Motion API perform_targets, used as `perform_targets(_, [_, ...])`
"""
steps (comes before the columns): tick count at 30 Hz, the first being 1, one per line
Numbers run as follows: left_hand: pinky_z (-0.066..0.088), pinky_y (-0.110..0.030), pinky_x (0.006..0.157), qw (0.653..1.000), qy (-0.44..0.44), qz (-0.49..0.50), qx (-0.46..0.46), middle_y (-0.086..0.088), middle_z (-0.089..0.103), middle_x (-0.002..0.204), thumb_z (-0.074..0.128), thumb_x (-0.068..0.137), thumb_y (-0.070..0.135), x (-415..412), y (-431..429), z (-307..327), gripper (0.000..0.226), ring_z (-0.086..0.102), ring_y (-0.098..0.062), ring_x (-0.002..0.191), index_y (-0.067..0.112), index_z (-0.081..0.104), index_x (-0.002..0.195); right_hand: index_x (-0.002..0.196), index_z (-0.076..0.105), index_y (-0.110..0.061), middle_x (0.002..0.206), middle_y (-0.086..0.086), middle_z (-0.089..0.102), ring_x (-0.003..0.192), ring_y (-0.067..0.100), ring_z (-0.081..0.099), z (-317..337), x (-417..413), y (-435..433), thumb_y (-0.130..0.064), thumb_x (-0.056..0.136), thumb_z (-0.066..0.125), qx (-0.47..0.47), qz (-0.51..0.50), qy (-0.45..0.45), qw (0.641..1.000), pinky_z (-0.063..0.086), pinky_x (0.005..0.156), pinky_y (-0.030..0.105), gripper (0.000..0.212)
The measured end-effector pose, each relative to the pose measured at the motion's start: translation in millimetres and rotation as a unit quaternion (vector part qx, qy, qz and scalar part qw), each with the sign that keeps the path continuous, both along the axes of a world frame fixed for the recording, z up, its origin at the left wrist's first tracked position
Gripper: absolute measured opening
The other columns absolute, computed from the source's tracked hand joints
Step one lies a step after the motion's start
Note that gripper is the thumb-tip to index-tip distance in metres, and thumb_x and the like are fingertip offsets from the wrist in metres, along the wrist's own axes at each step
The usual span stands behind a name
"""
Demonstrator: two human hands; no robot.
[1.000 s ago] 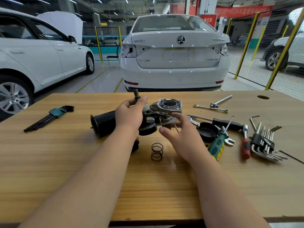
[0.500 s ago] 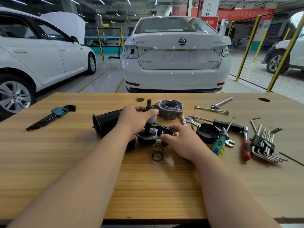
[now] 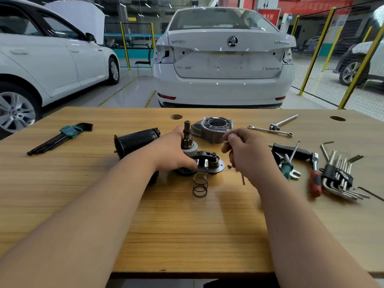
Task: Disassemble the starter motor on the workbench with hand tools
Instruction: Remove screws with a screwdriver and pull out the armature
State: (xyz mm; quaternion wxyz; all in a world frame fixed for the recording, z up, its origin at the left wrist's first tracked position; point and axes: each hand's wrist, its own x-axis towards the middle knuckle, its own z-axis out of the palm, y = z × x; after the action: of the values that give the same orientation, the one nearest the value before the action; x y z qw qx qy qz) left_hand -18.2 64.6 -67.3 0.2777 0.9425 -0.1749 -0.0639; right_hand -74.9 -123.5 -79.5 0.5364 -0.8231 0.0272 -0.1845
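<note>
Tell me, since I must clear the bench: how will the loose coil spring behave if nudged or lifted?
The spring seems to lie on its side on the flat workbench, so a nudge would probably roll it. Its thin, open wire coils suggest it is light and would likely squash when pinched.

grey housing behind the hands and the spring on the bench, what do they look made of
Grey housing: probably cast aluminium; matte pale grey, with rounded moulded edges and a bored opening.
Spring: looks like dark steel wire; thin open coils and a dull finish with no bright shine.
</note>
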Motion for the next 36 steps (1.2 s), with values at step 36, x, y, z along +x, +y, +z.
perform_targets(36, [0.041, -0.021, 0.067, 0.994, 0.015, 0.042, -0.102, 0.010, 0.059, 0.104, 0.068, 0.084, 0.053, 21, 11, -7, 0.055, 0.056, -0.005, 0.093, 0.025, 0.053, 0.129, 0.091, 0.066, -0.020, 0.064, -0.006, 0.063, 0.059, 0.010, 0.061, 4, -8, 31, -0.014, 0.102, 0.044, 0.151, 0.057, -0.109, 0.981, 0.055, 0.059, 0.024, 0.026])
